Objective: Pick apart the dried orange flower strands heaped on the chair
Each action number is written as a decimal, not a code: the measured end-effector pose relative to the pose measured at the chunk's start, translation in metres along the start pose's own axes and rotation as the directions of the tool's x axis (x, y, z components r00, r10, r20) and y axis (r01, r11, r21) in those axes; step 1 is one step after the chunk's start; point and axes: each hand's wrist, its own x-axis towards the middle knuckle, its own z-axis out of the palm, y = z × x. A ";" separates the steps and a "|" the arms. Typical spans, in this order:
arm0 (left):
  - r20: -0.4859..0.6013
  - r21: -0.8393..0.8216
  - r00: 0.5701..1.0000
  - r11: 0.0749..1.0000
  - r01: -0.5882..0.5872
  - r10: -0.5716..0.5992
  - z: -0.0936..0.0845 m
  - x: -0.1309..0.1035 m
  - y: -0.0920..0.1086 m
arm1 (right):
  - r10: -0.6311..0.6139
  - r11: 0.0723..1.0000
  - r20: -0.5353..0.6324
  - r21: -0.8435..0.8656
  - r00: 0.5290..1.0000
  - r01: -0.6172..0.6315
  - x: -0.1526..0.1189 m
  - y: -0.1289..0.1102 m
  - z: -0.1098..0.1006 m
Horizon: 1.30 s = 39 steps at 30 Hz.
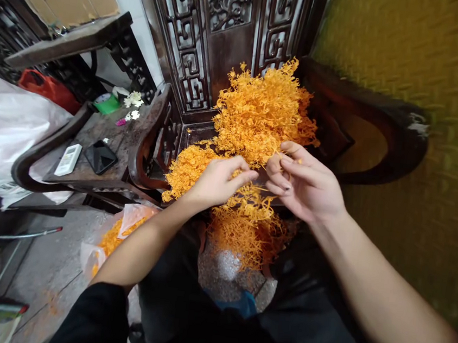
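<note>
A tall heap of curly orange strands rests on the seat of a dark carved wooden chair. A smaller orange pile lies to its left. My left hand is between the piles, with thumb and fingers pinched together; what they hold, if anything, is too small to make out. Close by on the right, my right hand pinches a thin orange strand between thumb and finger, its other fingers curled. Below both hands a loose orange bunch hangs over the seat's front edge, between my knees.
On the left, a wooden side table bears a black phone, a white device, green tape and small flowers. A plastic bag of orange strands stands on the floor. The chair's curved armrest juts out at right.
</note>
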 end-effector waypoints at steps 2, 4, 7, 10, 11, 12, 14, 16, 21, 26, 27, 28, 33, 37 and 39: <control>-0.135 -0.007 0.990 0.999 0.031 -0.032 -0.006 0.001 0.001 | -0.001 1.000 -0.022 -0.008 1.000 0.001 0.000 0.001 0.002; -0.262 -0.028 0.964 0.999 0.043 -0.049 -0.016 0.004 -0.001 | -0.008 1.000 -0.032 -0.016 0.999 0.007 0.000 0.001 0.002; -0.517 -0.184 0.841 0.980 0.075 -0.161 -0.039 0.010 -0.016 | -0.056 0.998 -0.088 -0.023 0.995 0.054 -0.001 -0.005 -0.005; -0.528 -0.493 0.767 0.867 0.072 -0.364 -0.057 0.012 -0.035 | -0.148 0.989 -0.167 -0.024 0.975 0.146 -0.003 -0.016 -0.019; -0.443 -0.572 0.798 0.814 0.099 -0.408 -0.058 0.011 -0.039 | -0.164 0.986 -0.170 -0.044 0.972 0.159 -0.003 -0.020 -0.023; -0.342 -0.627 0.837 0.767 0.136 -0.428 -0.057 0.009 -0.041 | -0.168 0.985 -0.165 -0.072 0.972 0.158 -0.002 -0.023 -0.027; -0.162 -0.671 0.900 0.714 0.201 -0.405 -0.051 0.004 -0.037 | -0.147 0.984 -0.152 -0.119 0.977 0.130 -0.002 -0.026 -0.031; -0.042 -0.680 0.936 0.697 0.229 -0.349 -0.043 -0.003 -0.026 | -0.124 0.986 -0.157 -0.129 0.980 0.104 -0.001 -0.026 -0.030; 0.184 -0.595 0.946 0.736 0.324 -0.268 -0.034 -0.017 0.007 | -0.220 0.973 -0.144 -0.106 0.965 0.206 -0.006 -0.023 -0.012; 0.408 -0.631 0.863 0.591 0.503 -0.300 -0.007 -0.016 0.009 | -0.482 0.866 -0.043 -0.176 0.875 0.468 -0.033 -0.009 0.013; 0.450 -0.638 0.818 0.513 0.575 -0.357 0.000 -0.014 0.006 | -0.520 0.817 0.038 -0.268 0.853 0.510 -0.039 -0.004 0.017; 0.495 -0.633 0.762 0.428 0.645 -0.416 0.005 -0.013 0.003 | -0.554 0.733 0.177 -0.361 0.814 0.577 -0.044 0.002 0.020; 0.598 -0.598 0.674 0.318 0.736 -0.434 0.016 -0.011 0.001 | -0.439 0.115 0.860 -0.234 0.261 0.965 -0.045 0.032 0.036; 0.298 -0.792 0.851 0.386 0.474 -0.432 0.009 -0.010 0.002 | -0.370 0.045 0.896 -0.246 0.245 0.968 -0.039 0.046 0.037; 0.112 -0.837 0.887 0.437 0.328 -0.449 0.002 -0.008 0.001 | -0.434 0.117 0.848 -0.282 0.304 0.952 -0.040 0.045 0.028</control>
